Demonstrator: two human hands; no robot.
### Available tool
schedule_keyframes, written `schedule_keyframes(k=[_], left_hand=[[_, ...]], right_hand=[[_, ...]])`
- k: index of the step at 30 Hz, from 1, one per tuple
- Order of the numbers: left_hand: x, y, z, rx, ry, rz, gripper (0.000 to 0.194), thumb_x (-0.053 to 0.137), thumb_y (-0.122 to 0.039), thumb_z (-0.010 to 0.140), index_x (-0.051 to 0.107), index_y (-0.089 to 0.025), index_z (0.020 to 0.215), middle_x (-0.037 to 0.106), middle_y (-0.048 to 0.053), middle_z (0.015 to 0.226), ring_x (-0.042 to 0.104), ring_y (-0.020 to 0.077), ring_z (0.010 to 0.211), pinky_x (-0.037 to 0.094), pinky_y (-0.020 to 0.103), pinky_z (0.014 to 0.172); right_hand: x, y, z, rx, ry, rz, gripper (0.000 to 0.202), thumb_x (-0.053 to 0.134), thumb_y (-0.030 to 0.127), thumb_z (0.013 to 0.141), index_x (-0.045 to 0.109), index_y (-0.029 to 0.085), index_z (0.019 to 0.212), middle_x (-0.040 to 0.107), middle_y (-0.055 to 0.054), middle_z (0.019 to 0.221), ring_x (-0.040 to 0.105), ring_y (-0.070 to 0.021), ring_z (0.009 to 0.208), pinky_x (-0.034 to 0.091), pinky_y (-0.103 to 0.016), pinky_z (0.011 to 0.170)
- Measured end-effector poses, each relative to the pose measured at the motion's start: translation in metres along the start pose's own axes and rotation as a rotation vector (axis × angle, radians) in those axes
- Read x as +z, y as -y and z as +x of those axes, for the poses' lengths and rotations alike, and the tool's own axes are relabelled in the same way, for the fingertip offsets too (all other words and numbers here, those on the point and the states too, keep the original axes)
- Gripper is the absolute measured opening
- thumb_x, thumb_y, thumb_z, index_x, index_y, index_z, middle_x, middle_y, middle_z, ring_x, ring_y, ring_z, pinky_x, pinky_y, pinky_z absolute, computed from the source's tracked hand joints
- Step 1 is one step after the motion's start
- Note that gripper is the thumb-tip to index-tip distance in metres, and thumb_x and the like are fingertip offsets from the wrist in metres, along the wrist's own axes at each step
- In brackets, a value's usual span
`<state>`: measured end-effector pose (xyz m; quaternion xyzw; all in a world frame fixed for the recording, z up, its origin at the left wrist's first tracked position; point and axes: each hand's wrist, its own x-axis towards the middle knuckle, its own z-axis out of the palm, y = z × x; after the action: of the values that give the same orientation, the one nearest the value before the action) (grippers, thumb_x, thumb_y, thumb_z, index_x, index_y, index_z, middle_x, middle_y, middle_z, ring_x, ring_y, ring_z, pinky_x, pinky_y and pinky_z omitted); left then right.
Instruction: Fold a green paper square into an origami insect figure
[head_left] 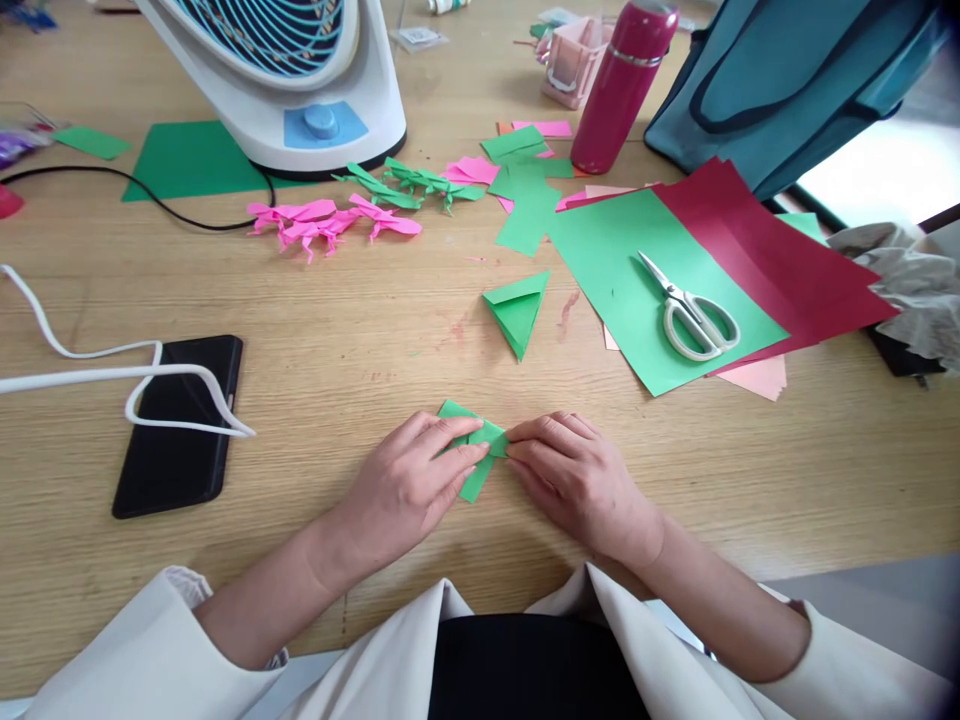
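Note:
A small folded piece of green paper (474,484) lies on the wooden table near its front edge, between my two hands. My left hand (412,475) rests over its left part, with the fingers pressed down on the paper. At the paper's right tip, the fingertips of my right hand (581,480) are pinched together on it. The fingers cover part of its folds. Farther back, a green folded paper triangle (519,312) lies by itself on the table.
White scissors (694,320) lie on green sheets (600,260) over red paper (780,260) at right. Pink (315,222) and green folded figures (420,182) lie before a fan (322,120). A phone (180,430) with a white cable is at left; a red bottle (622,90) and blue bag (780,90) stand behind.

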<state>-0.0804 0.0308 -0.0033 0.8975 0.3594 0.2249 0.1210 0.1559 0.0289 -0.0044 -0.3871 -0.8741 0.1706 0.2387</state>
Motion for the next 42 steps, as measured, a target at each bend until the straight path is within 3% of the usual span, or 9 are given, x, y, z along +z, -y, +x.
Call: schedule_keyframes(k=[10,21,28,35,42], left_hand=[[0.004,0.000,0.016,-0.229,-0.008,-0.155,0.007,0.061,-0.016,0.095,0.067,-0.019,0.092,0.065,0.003,0.100,0.062,0.0166,0.093,0.050,0.032,0.083],[0.008,0.002,0.014,-0.277,-0.028,-0.198,0.007,0.061,-0.015,0.094,0.064,-0.018,0.087,0.061,0.003,0.097,0.061,0.0154,0.089,0.048,0.029,0.080],[0.008,-0.001,0.016,-0.261,-0.022,-0.171,0.010,0.059,-0.015,0.094,0.067,-0.018,0.091,0.060,0.004,0.096,0.060,0.0160,0.087,0.047,0.030,0.077],[0.009,-0.001,0.016,-0.271,-0.009,-0.105,0.007,0.058,-0.015,0.094,0.063,-0.017,0.089,0.059,0.004,0.097,0.060,0.0166,0.087,0.048,0.031,0.077],[0.009,-0.002,0.017,-0.276,0.030,-0.040,0.008,0.056,-0.016,0.094,0.059,-0.017,0.088,0.058,0.005,0.099,0.059,0.0177,0.085,0.047,0.031,0.073]], right_hand=[[-0.002,-0.003,0.005,0.096,-0.046,0.218,0.011,0.056,0.016,0.098,0.064,0.019,0.091,0.068,-0.006,0.096,0.061,-0.0177,0.087,0.050,-0.034,0.080],[0.000,0.000,0.006,0.252,-0.075,0.299,0.012,0.059,0.014,0.094,0.064,0.019,0.084,0.061,-0.007,0.096,0.060,-0.0172,0.087,0.049,-0.032,0.077],[-0.001,0.002,0.011,0.280,-0.036,0.249,0.008,0.059,0.014,0.093,0.064,0.018,0.089,0.057,-0.005,0.091,0.056,-0.0170,0.084,0.046,-0.031,0.074],[0.000,0.004,0.015,0.319,-0.046,0.223,0.017,0.058,0.017,0.094,0.057,0.019,0.077,0.053,-0.003,0.083,0.052,-0.0161,0.077,0.042,-0.030,0.068],[-0.001,0.005,0.018,0.343,-0.031,0.192,0.008,0.057,0.017,0.093,0.058,0.019,0.086,0.054,-0.002,0.083,0.055,-0.0164,0.076,0.043,-0.030,0.068]])
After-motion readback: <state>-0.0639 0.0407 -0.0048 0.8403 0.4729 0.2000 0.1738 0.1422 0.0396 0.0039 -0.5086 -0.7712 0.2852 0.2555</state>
